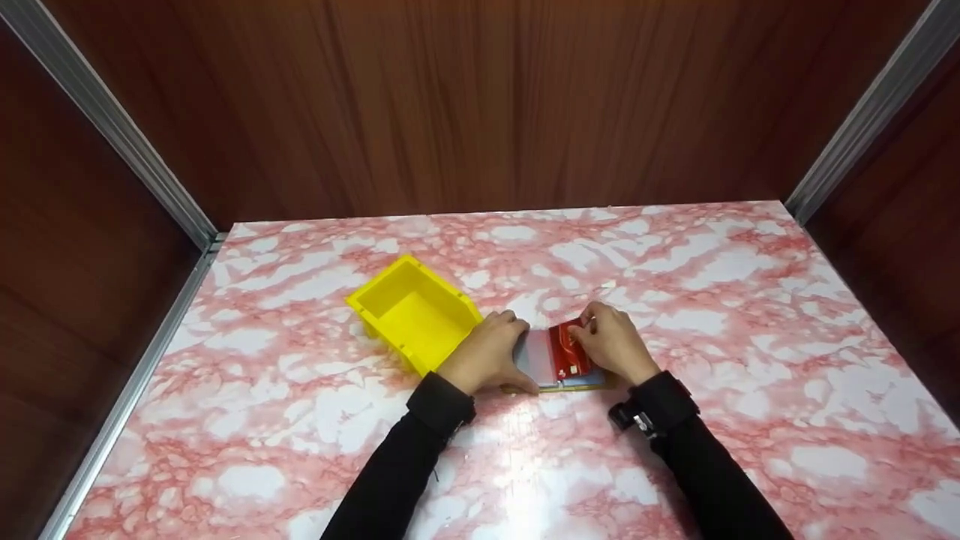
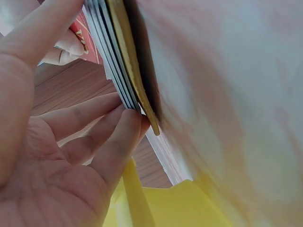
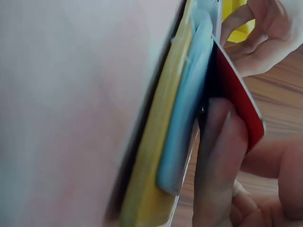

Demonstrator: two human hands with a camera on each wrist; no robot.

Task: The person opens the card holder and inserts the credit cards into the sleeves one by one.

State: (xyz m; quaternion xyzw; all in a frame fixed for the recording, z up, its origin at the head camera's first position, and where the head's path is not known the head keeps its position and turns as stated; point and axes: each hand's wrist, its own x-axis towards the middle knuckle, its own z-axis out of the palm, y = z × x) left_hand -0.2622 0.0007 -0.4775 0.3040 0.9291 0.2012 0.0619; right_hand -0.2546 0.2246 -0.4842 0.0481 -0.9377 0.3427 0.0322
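A card holder (image 1: 535, 358) lies spread on the table, with clear plastic sleeves and a yellow cover (image 2: 132, 61). My left hand (image 1: 487, 352) grips its left side, thumb at the near edge and fingers at the far edge. In the left wrist view those fingertips press against the stacked sleeves. Over the right half, my right hand (image 1: 616, 345) pinches a red card (image 1: 568, 351) with a small gold chip near its lower edge. The right wrist view shows the red card (image 3: 239, 94) tilted up from the bluish sleeves (image 3: 187, 118), its left edge right at the holder's middle.
A yellow plastic bin (image 1: 420, 322) stands left of the card holder, close beside the left hand. The table (image 1: 300, 420) has a red and white marbled top. Brown wood-grain panels (image 1: 480, 105) enclose it at the back and sides, with metal strips at the corners.
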